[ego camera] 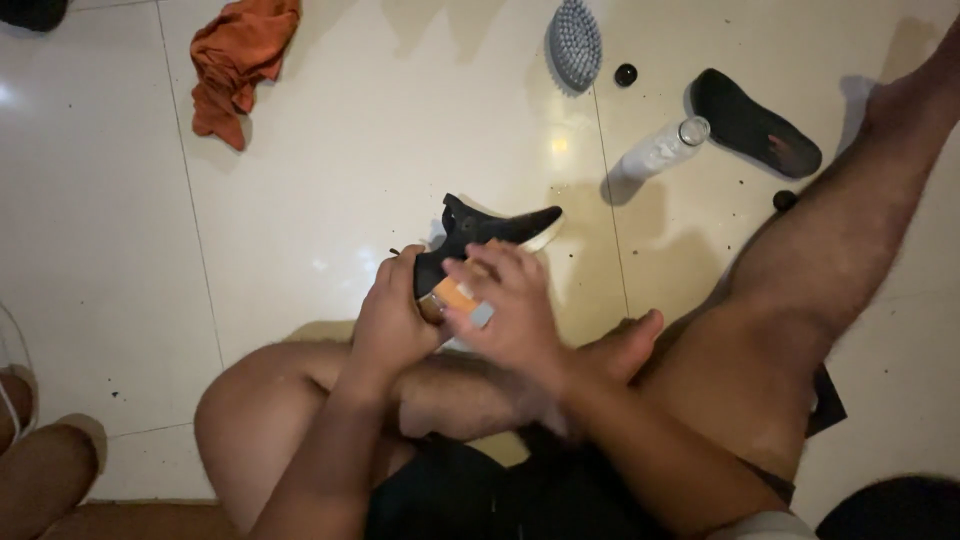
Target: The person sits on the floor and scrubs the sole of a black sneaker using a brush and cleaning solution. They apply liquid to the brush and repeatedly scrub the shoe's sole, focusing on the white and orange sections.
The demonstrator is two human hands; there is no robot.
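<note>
While sitting low on the glossy cream tile floor (330, 150), looking straight down at two busy hands over a bent knee.

Far left, up top: crumpled orange cloth (240, 60), dumped well apart from everything else.

Moving in: left hand (395, 315) wrapped round the heel end of a black knit sneaker with a pale sole (490, 228), fingers clamped on it. Shoe sits just in front of the legs, toe pointing away and to the right.

Right against the shoe's near side: small orange-and-white block (462, 298), pinched tight in the right hand (515, 310). Sponge or bar? Too blurry to call.

Further right, near the top: grey oval scrubbing brush (575, 42), tiny black round cap (626, 74) just beside it, then a clear plastic bottle (660, 152) lying open on its side, then a black foam insole (755, 122).

Handling guess: probably light as anything, but that knit upper looks soft and likely caves under pressure. Better to grab the heel or the stiffer sole, not the floppy top. Looks small enough, that block, to squirt out of the fingers if wet.
</note>
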